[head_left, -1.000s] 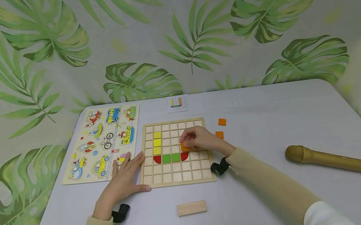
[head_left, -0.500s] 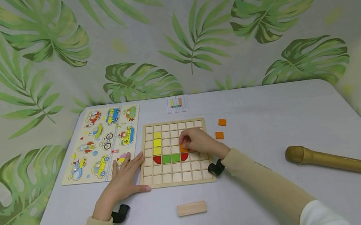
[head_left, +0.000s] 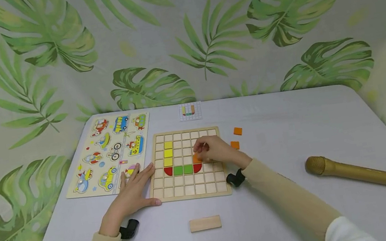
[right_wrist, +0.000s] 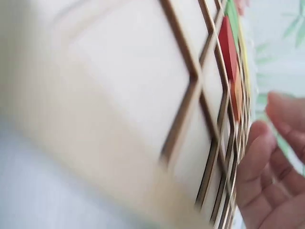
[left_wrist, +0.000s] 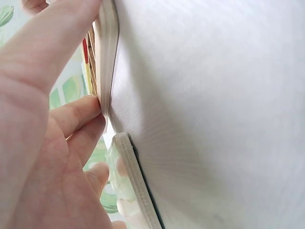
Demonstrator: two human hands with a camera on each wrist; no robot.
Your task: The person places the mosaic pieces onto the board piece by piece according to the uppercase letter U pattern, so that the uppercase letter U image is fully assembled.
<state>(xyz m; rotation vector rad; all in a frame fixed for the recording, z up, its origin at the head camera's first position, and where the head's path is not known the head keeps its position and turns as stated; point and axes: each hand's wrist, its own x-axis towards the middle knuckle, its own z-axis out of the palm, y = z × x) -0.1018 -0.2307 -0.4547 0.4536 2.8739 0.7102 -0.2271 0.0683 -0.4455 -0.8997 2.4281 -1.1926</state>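
A wooden grid board lies mid-table. In its cells are several yellow tiles, two green tiles, red rounded pieces at both ends of the green row, and an orange tile above the right red piece. Over that orange tile hovers my right hand; the right wrist view shows its loosely bent fingers off the tile, holding nothing. My left hand rests spread against the board's left edge, thumb at the near corner and fingertips touching the side in the left wrist view.
Two loose orange tiles lie right of the board. A vehicle puzzle board is at left, partly under the left fingers. A pattern card lies behind. A wooden block sits in front, a gold microphone at right.
My right hand dipped slightly left and down at the orange tile half a second ago, then lifted back a little to the right, fingers off the tile. The left hand stays put.
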